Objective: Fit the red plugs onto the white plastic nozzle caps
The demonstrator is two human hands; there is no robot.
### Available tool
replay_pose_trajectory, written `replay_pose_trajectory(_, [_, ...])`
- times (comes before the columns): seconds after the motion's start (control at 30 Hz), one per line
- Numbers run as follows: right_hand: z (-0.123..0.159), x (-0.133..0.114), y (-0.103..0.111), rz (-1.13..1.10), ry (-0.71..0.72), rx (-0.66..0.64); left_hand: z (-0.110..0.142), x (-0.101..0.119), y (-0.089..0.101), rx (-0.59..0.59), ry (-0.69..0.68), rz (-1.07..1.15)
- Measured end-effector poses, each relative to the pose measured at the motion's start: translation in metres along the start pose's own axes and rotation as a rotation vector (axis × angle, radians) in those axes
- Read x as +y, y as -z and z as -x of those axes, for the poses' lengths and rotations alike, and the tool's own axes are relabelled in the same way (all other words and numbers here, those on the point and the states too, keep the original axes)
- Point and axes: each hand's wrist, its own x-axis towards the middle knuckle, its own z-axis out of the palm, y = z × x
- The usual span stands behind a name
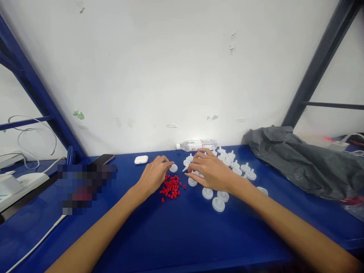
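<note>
My left hand [156,173] is closed in a pinch at a round translucent white plastic cap [173,168], just behind a heap of small red plastic pieces [171,186]. Part of that grip is hidden by the fingers. To its right, my right hand [207,170] hovers low over scattered white caps with narrow spouts [236,168]. Its fingers are apart, thumb and forefinger tips pointing left beside a spouted white piece. Several caps lie in front of this hand, among them a white disc-shaped cap [218,204]; others are partly hidden beneath it.
A clear plastic bottle [199,145] lies along the wall. Left of my hands are a white earphone case [141,159] and a dark phone [104,160]. A crumpled grey plastic bag [278,163] covers the right side of the blue table [159,242]. Cables run at far left.
</note>
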Motion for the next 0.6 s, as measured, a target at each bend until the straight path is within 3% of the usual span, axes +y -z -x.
replay_pose_trajectory(0.2, [0.001, 0.0, -0.006, 0.019, 0.055, -0.106, -0.001, 0.004, 0.006, -0.033, 0.078, -0.015])
replay_pose_trajectory(0.6, [0.001, -0.006, -0.003, -0.131, 0.002, -0.094, -0.002, -0.004, 0.021, -0.273, 0.063, 0.022])
